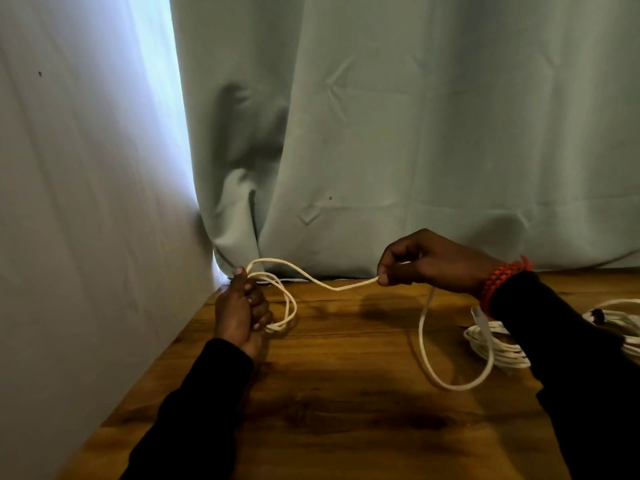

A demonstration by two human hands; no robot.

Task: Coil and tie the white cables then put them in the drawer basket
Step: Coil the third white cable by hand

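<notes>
Hands [242,306] [426,261] raised apart, pinching white cable [332,285].

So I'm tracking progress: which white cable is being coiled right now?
The cable strung between left hand and right hand; the other cables lie bundled on the table.

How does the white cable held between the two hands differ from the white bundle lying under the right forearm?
The held cable is off the table, gripped by the left hand and pinched by the right hand; the bundle rests on the wooden table, untouched. The held cable has only a few loose loops and a long slack tail; the bundle is many strands packed close. Both are white.
</notes>
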